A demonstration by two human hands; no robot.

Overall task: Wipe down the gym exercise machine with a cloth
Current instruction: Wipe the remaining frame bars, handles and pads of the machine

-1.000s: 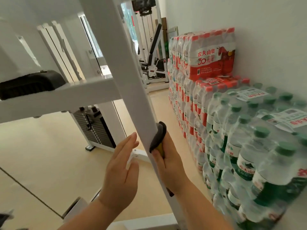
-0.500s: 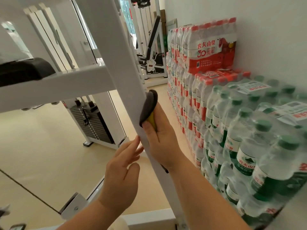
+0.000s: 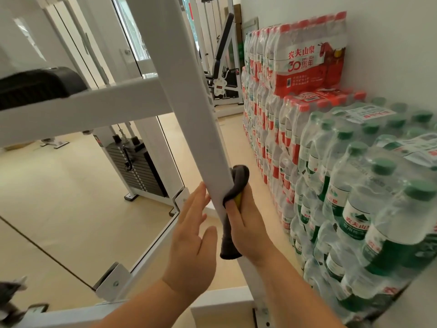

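Observation:
A white slanted frame post (image 3: 189, 95) of the gym machine runs from the top centre down to the bottom. My right hand (image 3: 250, 228) grips a dark grey cloth (image 3: 237, 183) with a yellow side and presses it round the post's right edge. A tail of the cloth hangs down below my fingers. My left hand (image 3: 192, 245) is flat with straight fingers, its fingertips touching the post's left face. A white crossbar (image 3: 82, 112) joins the post from the left, with a black pad (image 3: 35, 85) above it.
Shrink-wrapped packs of water bottles (image 3: 343, 181) are stacked along the right wall, close to my right arm. A black weight stack (image 3: 134, 166) stands behind the post. Another machine (image 3: 222, 67) sits at the back. White base rails (image 3: 146, 254) lie on the beige floor.
My right hand slid the cloth up the post, then back down to a lower spot. My left hand stayed beside the post, its fingers now touching it.

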